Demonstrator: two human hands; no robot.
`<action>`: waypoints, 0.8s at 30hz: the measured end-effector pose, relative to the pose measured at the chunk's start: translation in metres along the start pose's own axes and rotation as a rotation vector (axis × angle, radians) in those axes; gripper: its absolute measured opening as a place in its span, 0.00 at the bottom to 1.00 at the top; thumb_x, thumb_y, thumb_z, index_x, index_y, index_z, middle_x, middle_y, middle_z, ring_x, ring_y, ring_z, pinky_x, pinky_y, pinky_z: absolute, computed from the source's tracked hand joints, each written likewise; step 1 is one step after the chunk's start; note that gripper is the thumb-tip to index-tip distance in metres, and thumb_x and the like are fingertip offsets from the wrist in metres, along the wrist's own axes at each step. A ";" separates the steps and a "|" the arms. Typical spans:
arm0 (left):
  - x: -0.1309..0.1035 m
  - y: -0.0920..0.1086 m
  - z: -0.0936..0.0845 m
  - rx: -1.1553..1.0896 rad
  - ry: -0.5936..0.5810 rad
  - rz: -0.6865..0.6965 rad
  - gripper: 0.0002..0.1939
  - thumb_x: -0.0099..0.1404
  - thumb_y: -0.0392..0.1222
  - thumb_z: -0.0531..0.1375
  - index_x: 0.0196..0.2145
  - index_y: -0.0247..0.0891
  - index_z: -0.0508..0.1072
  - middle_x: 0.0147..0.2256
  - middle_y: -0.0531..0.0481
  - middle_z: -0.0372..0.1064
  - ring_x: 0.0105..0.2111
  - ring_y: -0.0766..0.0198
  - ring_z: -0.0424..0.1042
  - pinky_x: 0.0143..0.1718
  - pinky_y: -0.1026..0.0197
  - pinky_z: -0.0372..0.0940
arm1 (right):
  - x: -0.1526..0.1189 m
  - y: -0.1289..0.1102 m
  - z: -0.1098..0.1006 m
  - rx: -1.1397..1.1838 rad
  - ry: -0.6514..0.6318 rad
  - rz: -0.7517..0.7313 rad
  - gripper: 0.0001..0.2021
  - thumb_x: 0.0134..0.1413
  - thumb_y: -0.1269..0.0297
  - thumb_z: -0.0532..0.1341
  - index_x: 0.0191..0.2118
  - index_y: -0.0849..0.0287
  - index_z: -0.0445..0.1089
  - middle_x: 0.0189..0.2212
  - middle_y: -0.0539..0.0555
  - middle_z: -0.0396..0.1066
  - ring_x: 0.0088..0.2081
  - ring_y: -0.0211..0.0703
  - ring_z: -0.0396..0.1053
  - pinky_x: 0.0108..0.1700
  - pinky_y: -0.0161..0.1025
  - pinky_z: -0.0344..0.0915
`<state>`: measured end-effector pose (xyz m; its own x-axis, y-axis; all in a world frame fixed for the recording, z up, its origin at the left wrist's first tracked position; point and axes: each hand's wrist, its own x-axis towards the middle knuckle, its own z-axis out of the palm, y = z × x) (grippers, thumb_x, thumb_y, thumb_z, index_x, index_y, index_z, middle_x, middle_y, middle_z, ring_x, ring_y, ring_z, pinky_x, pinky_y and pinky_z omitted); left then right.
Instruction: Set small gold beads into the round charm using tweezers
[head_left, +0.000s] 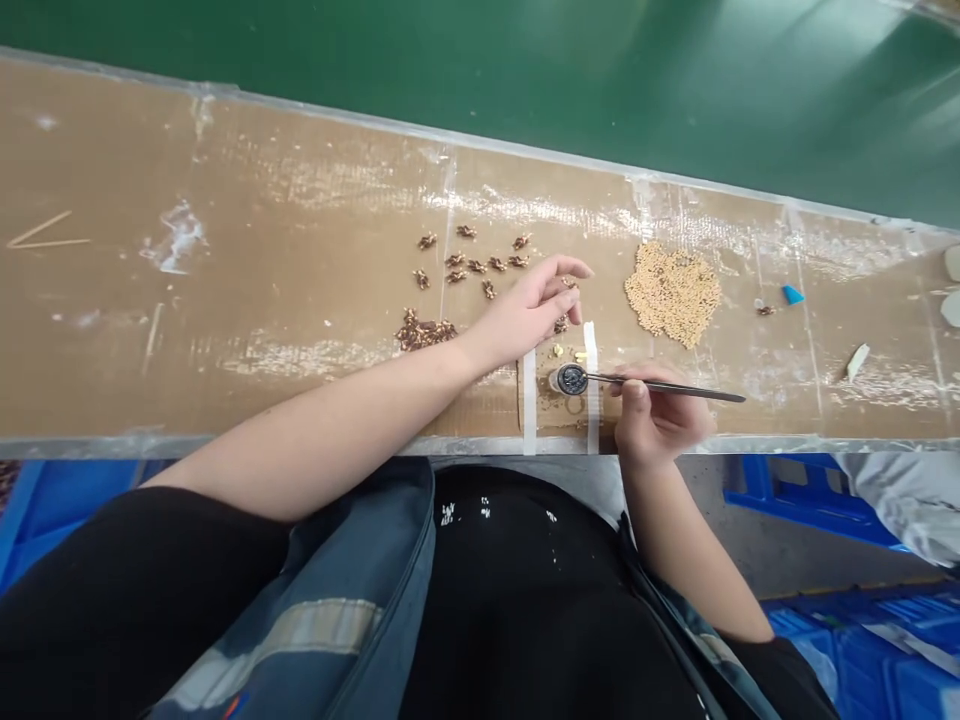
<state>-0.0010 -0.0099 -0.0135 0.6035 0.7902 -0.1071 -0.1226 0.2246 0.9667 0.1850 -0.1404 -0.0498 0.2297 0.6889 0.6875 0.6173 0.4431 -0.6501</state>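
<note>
R hand [664, 415]: gripped dark, slim tweezers [675, 388], tips at blk fill [571, 380] in small round cup [556, 381] | cup: nr tabletop [300, 270] front edge, btwn white tape strips [529, 405] | L hand [536, 305]: fingers part-bent, grip couldn't tell | shirt print [485, 507]: white, too small to read

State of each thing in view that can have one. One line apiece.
Right hand: closed on the tweezers.
Tweezers: held, tip at the small pot.
Small pot: open, dark contents showing.
Left hand: fingers partly curled, grip unclear.
Brown pieces: some piled, others scattered.
Beige pieces: loose, massed together.
White tape strips: stuck down.
Thin sticks: lying in a V.
</note>
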 end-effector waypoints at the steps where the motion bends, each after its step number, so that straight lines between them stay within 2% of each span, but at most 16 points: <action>1: 0.000 0.001 0.001 -0.011 0.007 -0.009 0.08 0.79 0.33 0.58 0.53 0.39 0.73 0.36 0.50 0.76 0.21 0.74 0.60 0.24 0.67 0.55 | 0.000 0.000 0.000 -0.014 0.002 0.002 0.09 0.69 0.54 0.68 0.39 0.51 0.80 0.28 0.52 0.80 0.28 0.46 0.78 0.34 0.48 0.77; 5: 0.002 -0.001 0.001 -0.058 0.007 -0.017 0.01 0.78 0.34 0.61 0.46 0.37 0.70 0.40 0.48 0.79 0.21 0.78 0.60 0.25 0.67 0.56 | 0.000 -0.001 0.001 -0.048 -0.011 -0.036 0.11 0.68 0.50 0.68 0.38 0.50 0.80 0.27 0.52 0.79 0.28 0.48 0.78 0.33 0.49 0.77; 10: 0.006 -0.008 0.000 -0.085 -0.003 0.004 0.03 0.78 0.36 0.62 0.44 0.36 0.69 0.42 0.47 0.78 0.22 0.79 0.62 0.27 0.67 0.56 | 0.002 -0.003 0.001 -0.027 -0.027 -0.154 0.04 0.68 0.59 0.69 0.43 0.49 0.81 0.31 0.52 0.83 0.28 0.47 0.79 0.32 0.47 0.76; 19: 0.005 -0.006 0.002 -0.145 0.008 -0.016 0.08 0.74 0.33 0.67 0.42 0.35 0.70 0.38 0.51 0.74 0.24 0.80 0.62 0.29 0.69 0.57 | 0.006 0.000 -0.001 -0.033 -0.082 -0.240 0.04 0.67 0.61 0.69 0.45 0.48 0.82 0.32 0.52 0.84 0.28 0.48 0.80 0.30 0.47 0.74; 24: 0.007 -0.009 0.002 -0.109 -0.008 0.014 0.06 0.77 0.34 0.64 0.43 0.35 0.69 0.39 0.51 0.75 0.23 0.80 0.62 0.28 0.70 0.58 | 0.008 -0.001 -0.001 -0.046 -0.086 -0.324 0.06 0.66 0.63 0.70 0.47 0.47 0.82 0.31 0.51 0.84 0.28 0.47 0.80 0.29 0.45 0.74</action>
<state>0.0060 -0.0076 -0.0225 0.6069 0.7895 -0.0915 -0.2159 0.2745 0.9370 0.1868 -0.1356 -0.0431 -0.0472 0.5632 0.8250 0.6818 0.6218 -0.3854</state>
